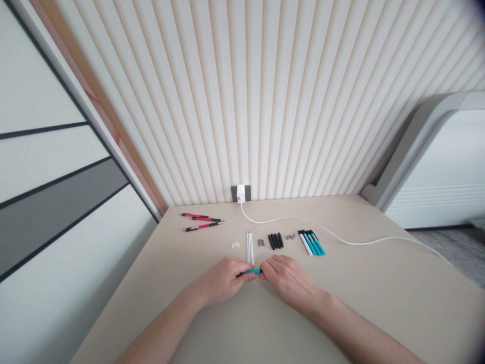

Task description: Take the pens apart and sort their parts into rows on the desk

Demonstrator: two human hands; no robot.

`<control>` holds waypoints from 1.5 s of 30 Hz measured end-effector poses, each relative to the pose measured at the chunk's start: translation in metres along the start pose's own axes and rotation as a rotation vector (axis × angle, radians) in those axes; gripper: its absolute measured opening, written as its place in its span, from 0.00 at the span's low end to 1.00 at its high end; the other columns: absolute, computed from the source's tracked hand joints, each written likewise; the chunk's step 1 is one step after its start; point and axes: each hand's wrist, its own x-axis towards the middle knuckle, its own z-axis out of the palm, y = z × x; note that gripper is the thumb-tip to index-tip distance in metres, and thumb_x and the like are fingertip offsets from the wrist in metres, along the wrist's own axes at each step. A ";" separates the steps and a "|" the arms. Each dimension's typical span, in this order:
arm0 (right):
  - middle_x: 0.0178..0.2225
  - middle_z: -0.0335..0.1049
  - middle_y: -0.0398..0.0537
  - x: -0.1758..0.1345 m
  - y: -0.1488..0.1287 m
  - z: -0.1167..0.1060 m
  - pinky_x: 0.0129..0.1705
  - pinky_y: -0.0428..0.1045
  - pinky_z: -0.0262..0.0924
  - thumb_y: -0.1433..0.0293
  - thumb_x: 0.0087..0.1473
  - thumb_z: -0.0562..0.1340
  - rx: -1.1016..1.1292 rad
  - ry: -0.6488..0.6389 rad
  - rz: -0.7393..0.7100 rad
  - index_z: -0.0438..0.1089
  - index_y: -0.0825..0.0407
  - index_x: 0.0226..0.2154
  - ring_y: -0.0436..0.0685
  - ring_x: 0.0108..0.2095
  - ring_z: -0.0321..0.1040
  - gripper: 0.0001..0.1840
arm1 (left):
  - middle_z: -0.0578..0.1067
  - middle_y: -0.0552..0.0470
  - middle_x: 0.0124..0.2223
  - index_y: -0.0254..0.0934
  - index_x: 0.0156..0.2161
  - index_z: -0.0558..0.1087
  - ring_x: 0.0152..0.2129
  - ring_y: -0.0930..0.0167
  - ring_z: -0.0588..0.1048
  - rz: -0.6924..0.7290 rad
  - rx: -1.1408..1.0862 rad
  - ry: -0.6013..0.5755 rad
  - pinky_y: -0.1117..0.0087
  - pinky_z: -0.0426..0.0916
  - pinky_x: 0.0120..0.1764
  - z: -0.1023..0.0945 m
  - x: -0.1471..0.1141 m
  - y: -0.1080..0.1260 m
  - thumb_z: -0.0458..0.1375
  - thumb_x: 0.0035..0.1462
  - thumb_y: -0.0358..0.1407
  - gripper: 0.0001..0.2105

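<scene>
A teal pen barrel (254, 271) lies level between my two hands. My left hand (223, 279) is closed around its left part, where a dark end shows among the fingers. At the other end, my right hand (285, 277) pinches a small dark part that the fingers mostly hide. Just beyond the hands are thin white refill tubes (249, 246), small white cone tips (235, 244) and tiny grey springs (261, 242). Black grips (276, 241), small metal tips (290, 236) and several teal and white pen barrels (312, 243) lie in a row to the right.
Red and black pens (204, 219) rest at the back left of the beige table (227, 323). A white charger (241, 193) is plugged in at the ribbed wall, and its white cable (322, 222) runs across the table to the right edge.
</scene>
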 end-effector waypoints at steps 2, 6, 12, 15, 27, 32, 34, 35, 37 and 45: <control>0.28 0.67 0.45 0.002 0.005 0.001 0.33 0.49 0.52 0.71 0.65 0.52 0.033 0.034 0.038 0.65 0.53 0.31 0.56 0.30 0.63 0.12 | 0.73 0.55 0.27 0.36 0.33 0.73 0.24 0.75 0.70 -0.019 -0.034 0.049 0.75 0.62 0.29 0.002 0.001 -0.004 0.48 0.67 0.41 0.16; 0.33 0.69 0.48 0.003 0.017 0.002 0.37 0.49 0.55 0.68 0.66 0.49 0.251 0.099 0.195 0.68 0.52 0.38 0.56 0.35 0.65 0.13 | 0.77 0.52 0.39 0.39 0.47 0.73 0.35 0.72 0.75 -0.030 -0.037 0.214 0.75 0.67 0.38 0.004 -0.001 -0.016 0.52 0.65 0.39 0.11; 0.28 0.64 0.42 0.000 0.025 -0.013 0.31 0.46 0.55 0.59 0.67 0.46 0.825 -0.079 0.316 0.69 0.52 0.38 0.51 0.28 0.60 0.21 | 0.77 0.52 0.38 0.38 0.48 0.71 0.32 0.73 0.76 0.157 0.228 0.388 0.74 0.69 0.36 0.001 -0.007 -0.028 0.50 0.66 0.35 0.10; 0.23 0.55 0.38 -0.002 0.027 -0.020 0.24 0.44 0.50 0.54 0.66 0.43 1.067 -0.279 0.353 0.69 0.52 0.39 0.48 0.23 0.51 0.25 | 0.76 0.52 0.34 0.37 0.47 0.71 0.29 0.73 0.75 0.266 0.376 0.425 0.73 0.68 0.34 -0.002 -0.008 -0.027 0.51 0.66 0.35 0.09; 0.27 0.69 0.45 -0.003 0.020 -0.011 0.30 0.46 0.50 0.70 0.66 0.47 0.366 -0.163 0.289 0.66 0.52 0.32 0.52 0.26 0.63 0.15 | 0.72 0.55 0.26 0.36 0.36 0.70 0.22 0.74 0.70 0.065 0.180 0.201 0.75 0.59 0.26 0.003 -0.005 -0.022 0.45 0.68 0.39 0.15; 0.29 0.70 0.47 -0.002 0.018 -0.008 0.32 0.47 0.51 0.70 0.66 0.50 0.164 -0.074 0.180 0.65 0.53 0.32 0.54 0.29 0.66 0.13 | 0.66 0.58 0.21 0.35 0.29 0.70 0.19 0.76 0.64 -0.153 -0.149 0.062 0.76 0.57 0.25 -0.001 -0.003 -0.015 0.44 0.68 0.40 0.19; 0.29 0.69 0.47 -0.001 0.018 -0.008 0.33 0.47 0.53 0.69 0.67 0.49 0.128 -0.030 0.148 0.65 0.53 0.32 0.54 0.30 0.66 0.14 | 0.65 0.59 0.20 0.35 0.30 0.71 0.18 0.76 0.63 -0.186 -0.198 0.052 0.76 0.57 0.24 -0.001 -0.002 -0.015 0.43 0.68 0.41 0.20; 0.29 0.69 0.48 -0.001 0.017 -0.008 0.34 0.48 0.54 0.69 0.67 0.49 0.130 -0.010 0.146 0.66 0.53 0.32 0.55 0.31 0.66 0.15 | 0.65 0.59 0.21 0.35 0.31 0.72 0.18 0.76 0.63 -0.183 -0.194 0.067 0.76 0.57 0.25 -0.001 -0.002 -0.015 0.43 0.68 0.41 0.20; 0.31 0.69 0.49 0.000 0.017 -0.010 0.36 0.48 0.55 0.67 0.67 0.48 0.210 0.031 0.183 0.67 0.53 0.35 0.55 0.33 0.66 0.16 | 0.69 0.57 0.24 0.35 0.34 0.72 0.21 0.76 0.67 -0.126 -0.114 0.145 0.76 0.60 0.27 0.000 -0.002 -0.018 0.43 0.69 0.41 0.19; 0.24 0.60 0.39 -0.006 0.025 -0.023 0.24 0.43 0.52 0.55 0.66 0.42 1.106 -0.345 0.303 0.68 0.53 0.41 0.48 0.22 0.54 0.25 | 0.69 0.55 0.25 0.36 0.39 0.71 0.24 0.73 0.69 0.337 0.584 0.385 0.72 0.62 0.29 -0.010 -0.007 -0.023 0.51 0.66 0.36 0.08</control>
